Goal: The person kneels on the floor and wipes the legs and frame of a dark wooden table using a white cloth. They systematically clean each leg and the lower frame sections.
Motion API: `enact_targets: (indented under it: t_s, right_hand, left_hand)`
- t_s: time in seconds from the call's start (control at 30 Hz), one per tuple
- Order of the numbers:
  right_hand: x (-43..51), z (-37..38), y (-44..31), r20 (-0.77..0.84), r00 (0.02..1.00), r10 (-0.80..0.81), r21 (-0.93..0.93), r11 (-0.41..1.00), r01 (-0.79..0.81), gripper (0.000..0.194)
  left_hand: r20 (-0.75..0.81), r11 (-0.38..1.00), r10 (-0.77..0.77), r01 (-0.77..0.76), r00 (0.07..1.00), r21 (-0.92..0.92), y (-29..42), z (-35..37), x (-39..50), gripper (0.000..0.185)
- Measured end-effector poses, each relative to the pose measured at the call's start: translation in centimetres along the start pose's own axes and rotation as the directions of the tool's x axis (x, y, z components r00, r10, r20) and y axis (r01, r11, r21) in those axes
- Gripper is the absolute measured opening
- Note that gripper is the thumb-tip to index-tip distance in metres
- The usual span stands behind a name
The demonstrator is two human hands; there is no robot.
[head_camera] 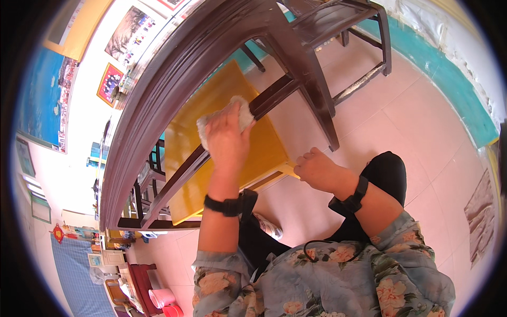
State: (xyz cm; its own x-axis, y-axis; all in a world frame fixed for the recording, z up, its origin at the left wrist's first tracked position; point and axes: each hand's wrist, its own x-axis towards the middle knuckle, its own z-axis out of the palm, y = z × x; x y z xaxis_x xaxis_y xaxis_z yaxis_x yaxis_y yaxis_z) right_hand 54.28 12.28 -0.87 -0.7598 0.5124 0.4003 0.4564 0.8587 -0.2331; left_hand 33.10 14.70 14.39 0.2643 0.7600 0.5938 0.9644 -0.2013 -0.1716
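Note:
My left hand [227, 132] is spread over a pale fluffy cloth [245, 113] and presses it on the lower wooden rail [273, 95] of a dark brown table [158, 87]. The cloth wraps over the rail, and its edges show on both sides of my fingers. My right hand [317, 170] hangs in the air to the right, below the table's leg [321, 99], its fingers curled. No object shows in it, though its palm is hidden. Behind the rail lies the top of a low yellow table [261, 138].
A dark wooden chair [384, 43] stands at the upper right, near the green and white wall [447, 71]. Pink floor tiles [404, 119] lie beneath. Far off at the lower left are a pink basket [161, 297] and a red container [172, 310]. My knee [384, 174] is beside my right forearm.

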Motion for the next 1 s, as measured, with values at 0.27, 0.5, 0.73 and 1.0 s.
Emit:
enact_targets:
  t_s: [0.27,0.5,0.73,1.0]
  right_hand:
    - [0.0,0.4,0.8,0.065,0.997,0.043,-0.080,0.996,-0.038,0.006]
    - [0.9,1.0,1.1,0.204,0.974,0.098,-0.032,0.995,-0.093,0.011]
    - [1.3,2.0,1.1,0.257,0.959,0.116,-0.007,0.993,-0.119,0.015]
    - [1.6,3.3,0.8,0.303,0.948,0.094,-0.029,0.996,-0.089,0.014]
  left_hand:
    - [0.037,0.993,-0.035,0.039,0.999,-0.115,8.0,4.3,7.1,0.048]
    - [-0.096,0.975,0.222,-0.222,0.970,0.009,6.6,3.5,5.4,0.035]
    - [0.061,0.991,0.103,-0.108,0.993,0.078,0.7,-0.6,0.9,0.047]
    - [0.012,0.997,-0.082,0.082,0.997,-0.012,-8.2,-5.3,-7.6,0.071]
